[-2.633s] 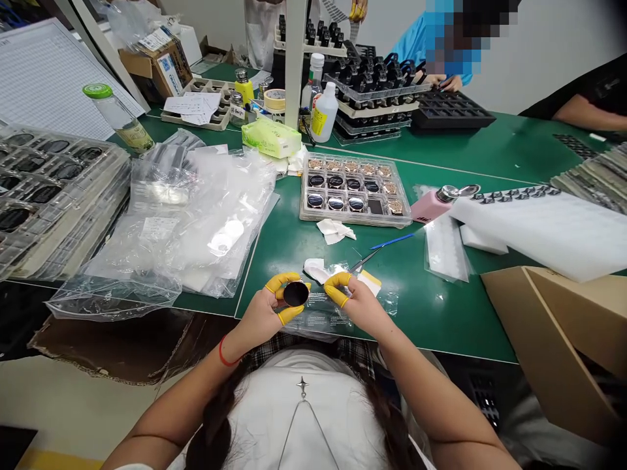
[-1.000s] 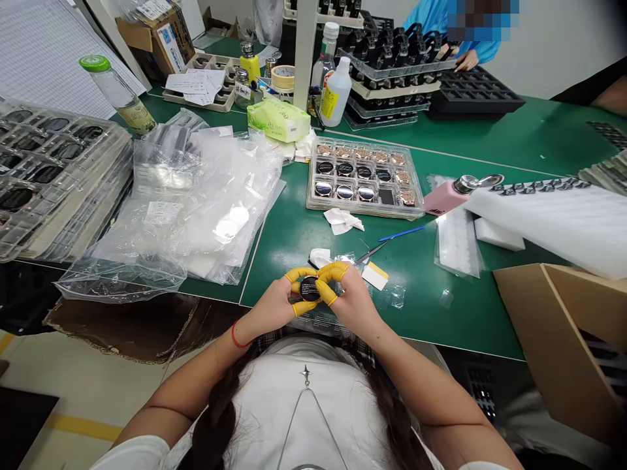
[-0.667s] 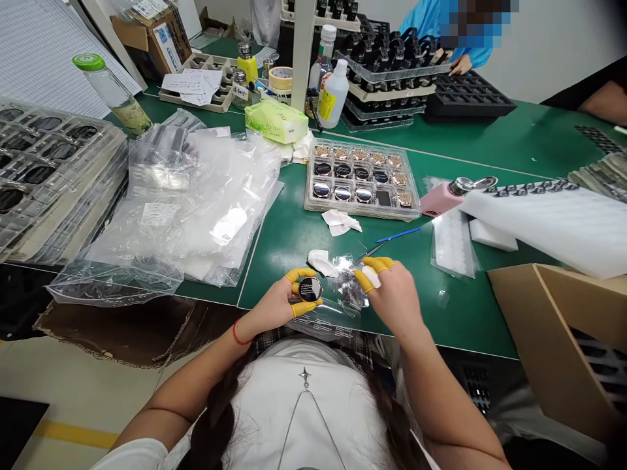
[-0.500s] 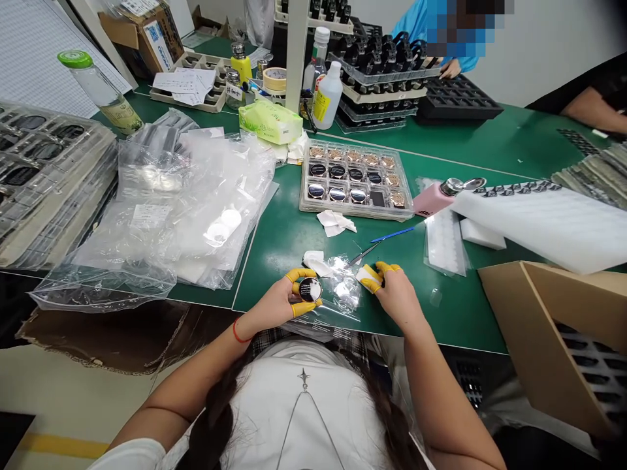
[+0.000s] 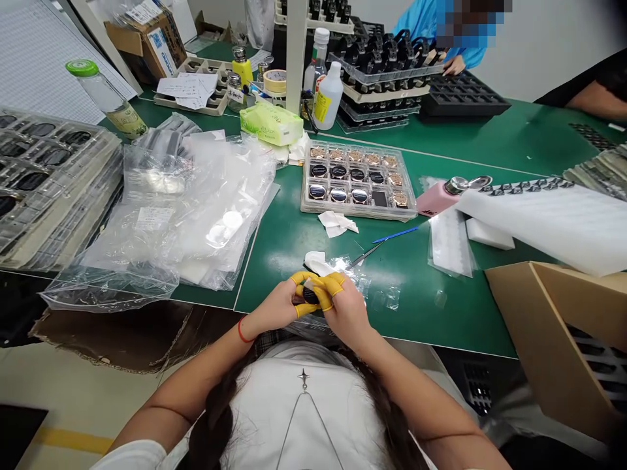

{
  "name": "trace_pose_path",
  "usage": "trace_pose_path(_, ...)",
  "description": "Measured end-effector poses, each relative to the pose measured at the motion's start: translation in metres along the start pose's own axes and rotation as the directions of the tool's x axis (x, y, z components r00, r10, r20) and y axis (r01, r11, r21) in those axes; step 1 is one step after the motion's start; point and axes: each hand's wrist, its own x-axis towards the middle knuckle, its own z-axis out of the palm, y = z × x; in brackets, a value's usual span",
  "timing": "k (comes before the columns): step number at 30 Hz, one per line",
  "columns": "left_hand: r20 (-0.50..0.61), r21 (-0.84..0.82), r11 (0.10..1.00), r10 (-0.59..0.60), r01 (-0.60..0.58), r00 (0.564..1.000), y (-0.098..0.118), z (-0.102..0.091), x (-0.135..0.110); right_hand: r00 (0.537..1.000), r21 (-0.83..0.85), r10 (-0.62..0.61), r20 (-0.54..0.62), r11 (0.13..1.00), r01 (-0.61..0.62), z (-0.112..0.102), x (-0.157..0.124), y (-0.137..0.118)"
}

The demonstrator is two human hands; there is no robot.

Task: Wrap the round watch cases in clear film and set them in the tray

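Position of small round black disc: between both hands, near the front edge of the glossy green tabletop. Left hand: curved narrowly around the disc edge, with fingertips in yellow finger cots. Right hand: bunched tightly at the disc face, apparently pinching a pale flat scrap; material not identifiable.

Risk 1, drop: possible from rounded edge, smooth cots and uneven pressure. Risk 2, scratched face: possible from trapped grit or hard rubbing. Risk 3, contamination: likely after setting down among clear film scraps, near crumpled white tissue and dark metal tweezers.

Markings. Disc: mostly covered, no readable lettering. Black round faces in clear plastic compartment tray: pale print, too small to read. White plastic squeeze bottle: yellow label, illegible. Clear glass jar: handwritten white label, undecipherable. Pink dispenser bottle: dark mark, no legible brand.
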Motion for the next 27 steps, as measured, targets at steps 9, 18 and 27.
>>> trace_pose_path(9,0.028,-0.040,0.997,-0.059,0.060,0.998,0.001,0.000,0.002,0.995,0.043,-0.035,0.091,0.999,0.031,-0.022,0.010,0.014)
trace_pose_path(18,0.037,-0.057,0.997,-0.052,0.054,0.998,0.001,0.000,0.002,0.971,-0.128,-0.224,0.080,0.964,0.233,-0.015,-0.027,-0.006)
trace_pose_path(27,-0.024,-0.085,0.993,-0.082,0.080,0.996,0.006,0.004,0.000,0.878,-0.067,0.439,-0.192,0.886,-0.458,-0.048,-0.030,0.076)
